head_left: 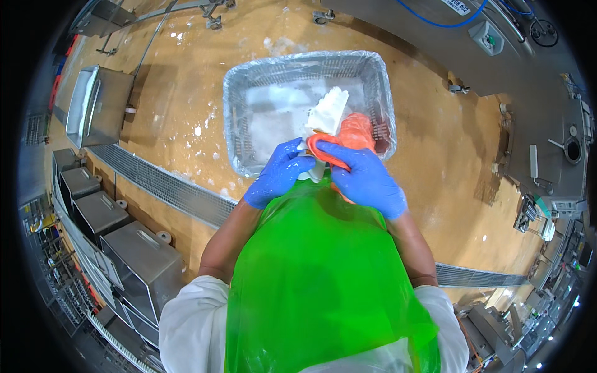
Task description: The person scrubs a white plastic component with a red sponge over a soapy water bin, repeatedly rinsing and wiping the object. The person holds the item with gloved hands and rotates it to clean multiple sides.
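My right hand (364,177), in a blue glove, is closed on the rolled rim of an orange rubber glove (356,129). My left hand (283,173), also blue-gloved, pinches whitish material beside that rim, its fingertips partly hidden. Beyond both hands a white glove (328,110) sticks up with its fingers pointing away from me. Whether the white and orange pieces are joined I cannot tell. They are held over the near side of a grey slotted crate (229,118) with a clear plastic lining. Pale white material covers much of the crate's bottom.
A green apron (323,273) covers my front. Steel wheeled bins (143,258) line the left, with another steel bin (99,105) farther off. A floor drain grate (168,186) crosses the wet tan floor. Steel equipment (497,68) stands at the right.
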{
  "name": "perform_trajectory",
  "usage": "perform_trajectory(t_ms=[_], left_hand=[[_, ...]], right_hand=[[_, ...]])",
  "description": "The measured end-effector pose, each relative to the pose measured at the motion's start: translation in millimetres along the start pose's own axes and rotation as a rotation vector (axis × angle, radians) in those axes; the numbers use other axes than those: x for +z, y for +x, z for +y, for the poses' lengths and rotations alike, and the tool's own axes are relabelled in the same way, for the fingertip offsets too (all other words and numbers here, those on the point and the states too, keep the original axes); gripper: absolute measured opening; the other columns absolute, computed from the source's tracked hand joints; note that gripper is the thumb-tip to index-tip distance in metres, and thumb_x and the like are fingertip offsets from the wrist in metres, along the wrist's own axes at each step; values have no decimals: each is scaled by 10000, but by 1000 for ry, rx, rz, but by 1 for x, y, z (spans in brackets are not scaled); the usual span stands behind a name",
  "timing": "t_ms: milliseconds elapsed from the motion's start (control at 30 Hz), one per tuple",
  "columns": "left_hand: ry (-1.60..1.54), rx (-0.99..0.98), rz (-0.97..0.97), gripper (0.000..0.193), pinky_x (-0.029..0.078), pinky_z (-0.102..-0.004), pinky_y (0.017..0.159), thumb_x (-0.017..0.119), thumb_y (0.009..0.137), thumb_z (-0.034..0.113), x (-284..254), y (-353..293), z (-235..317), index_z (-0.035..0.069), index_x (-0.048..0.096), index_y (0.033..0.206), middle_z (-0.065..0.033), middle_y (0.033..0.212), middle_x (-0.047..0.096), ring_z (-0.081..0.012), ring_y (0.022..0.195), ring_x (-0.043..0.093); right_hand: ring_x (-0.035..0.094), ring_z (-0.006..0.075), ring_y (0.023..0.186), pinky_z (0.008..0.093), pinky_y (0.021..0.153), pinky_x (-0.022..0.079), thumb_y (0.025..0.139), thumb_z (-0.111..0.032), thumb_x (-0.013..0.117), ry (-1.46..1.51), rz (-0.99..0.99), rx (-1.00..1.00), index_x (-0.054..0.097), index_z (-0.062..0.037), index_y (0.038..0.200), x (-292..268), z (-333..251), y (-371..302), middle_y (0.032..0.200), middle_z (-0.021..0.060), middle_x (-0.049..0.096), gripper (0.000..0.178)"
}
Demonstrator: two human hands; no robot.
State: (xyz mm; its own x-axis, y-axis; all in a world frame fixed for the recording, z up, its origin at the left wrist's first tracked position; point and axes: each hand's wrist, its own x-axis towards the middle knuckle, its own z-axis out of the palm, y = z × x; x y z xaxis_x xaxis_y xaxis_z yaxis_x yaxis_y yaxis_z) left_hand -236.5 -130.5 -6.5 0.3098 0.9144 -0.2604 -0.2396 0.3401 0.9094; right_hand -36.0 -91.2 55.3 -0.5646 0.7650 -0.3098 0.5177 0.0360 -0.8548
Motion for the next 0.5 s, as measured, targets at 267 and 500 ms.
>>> perform_trajectory(t_ms=[267,500], left_hand=[[-21,-94,120,239,483,-263,738,542,926,137,-20,-20,14,-14,634,1087,-51,926,660,-101,830,597],[-399,-29,323,379,519,-297,763,477,957,242,-9,15,6,-85,599,1106,-133,972,673,-193,853,658]], right_hand=[[597,136,694,298,668,497,885,-165,546,136,-90,112,587,-209,1273,3,10,-1,800,77,648,393],[607,150,872,298,771,490,947,-225,503,609,-41,-15,581,-21,1220,-69,20,-6,1053,100,643,350]])
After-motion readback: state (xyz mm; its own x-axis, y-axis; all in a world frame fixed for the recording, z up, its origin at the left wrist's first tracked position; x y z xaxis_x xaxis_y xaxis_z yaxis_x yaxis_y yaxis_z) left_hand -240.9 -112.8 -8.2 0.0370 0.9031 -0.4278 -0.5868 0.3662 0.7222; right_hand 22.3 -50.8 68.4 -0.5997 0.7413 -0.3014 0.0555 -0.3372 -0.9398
